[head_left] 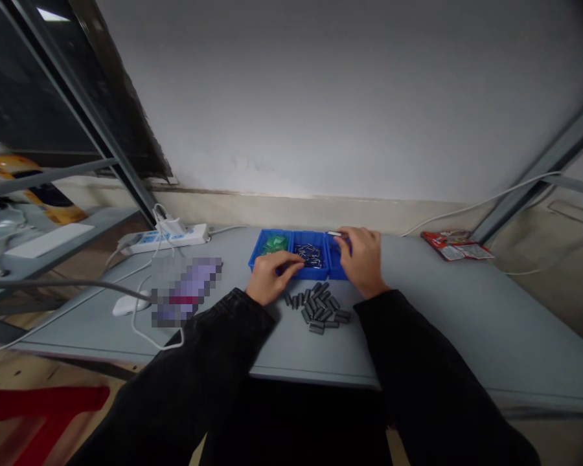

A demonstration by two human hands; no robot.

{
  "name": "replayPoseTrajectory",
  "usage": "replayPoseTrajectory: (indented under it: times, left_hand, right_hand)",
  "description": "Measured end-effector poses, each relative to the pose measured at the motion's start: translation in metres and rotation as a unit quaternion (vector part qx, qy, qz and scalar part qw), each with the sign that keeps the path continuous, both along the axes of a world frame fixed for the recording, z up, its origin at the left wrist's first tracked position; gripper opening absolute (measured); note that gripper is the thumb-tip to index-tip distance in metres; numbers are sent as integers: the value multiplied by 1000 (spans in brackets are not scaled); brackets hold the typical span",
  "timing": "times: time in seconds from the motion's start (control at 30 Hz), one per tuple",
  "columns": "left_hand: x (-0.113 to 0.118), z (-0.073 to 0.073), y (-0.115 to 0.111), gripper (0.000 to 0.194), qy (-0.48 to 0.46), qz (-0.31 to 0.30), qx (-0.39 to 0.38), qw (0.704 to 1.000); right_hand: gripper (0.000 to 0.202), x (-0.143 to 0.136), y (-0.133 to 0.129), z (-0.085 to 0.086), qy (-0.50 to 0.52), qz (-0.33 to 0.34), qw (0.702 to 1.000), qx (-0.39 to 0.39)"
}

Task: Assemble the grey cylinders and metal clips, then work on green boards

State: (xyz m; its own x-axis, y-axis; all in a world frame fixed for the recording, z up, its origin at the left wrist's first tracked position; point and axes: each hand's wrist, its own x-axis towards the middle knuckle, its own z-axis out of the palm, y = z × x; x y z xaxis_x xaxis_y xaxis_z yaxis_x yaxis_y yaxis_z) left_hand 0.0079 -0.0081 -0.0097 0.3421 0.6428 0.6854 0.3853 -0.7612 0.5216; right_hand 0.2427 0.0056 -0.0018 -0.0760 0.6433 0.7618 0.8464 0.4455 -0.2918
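Note:
My left hand (273, 277) is over the front of the middle blue bin (309, 275), its thumb and forefinger pinched together. Whatever may be between those fingertips is too small to tell. That bin holds several small shiny metal pins (308, 254). To its left, another blue bin (253, 257) contains green pieces (275, 243). My right hand (362, 259) is above the right blue bin (336, 268), hiding much of it, with a small pale-topped piece (334, 233) gripped at the fingertips. A loose pile of dark grey cylinders (320, 307) lies on the table between my forearms.
On the grey table (418, 323), a white power strip (170, 239) with cables and a pixelated purple object (189, 291) lie left. A white mouse-like object (131, 304) sits nearby. A red packet (457, 246) rests at right. Metal posts flank the table; a wall stands behind.

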Motion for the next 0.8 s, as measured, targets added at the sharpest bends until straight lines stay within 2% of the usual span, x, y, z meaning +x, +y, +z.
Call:
replayPoseTrajectory:
  times: [0.1, 0.2, 0.33, 0.53, 0.7, 0.8]
  left_hand:
    - [1, -2, -2, 18, 72, -32, 9, 997]
    - [1, -5, -2, 19, 149, -73, 13, 986]
    - [2, -9, 0, 22, 218, -77, 2, 973]
    - [5, -15, 3, 25, 261, -67, -7, 963]
    - [6, -15, 2, 25, 282, -70, -7, 957]
    - [7, -13, 0, 23, 297, -73, -8, 952]
  right_hand:
    - [16, 21, 9, -2, -15, -83, 996, -36]
    - [13, 30, 15, -9, -49, -105, 987, -115]
    - [13, 31, 19, -18, -81, -114, 974, -176]
    - [35, 32, 24, -27, -26, -68, 988, -137]
    - [29, 29, 25, -29, -47, -75, 986, -144]
    - [28, 29, 26, -29, -91, -66, 978, -178]
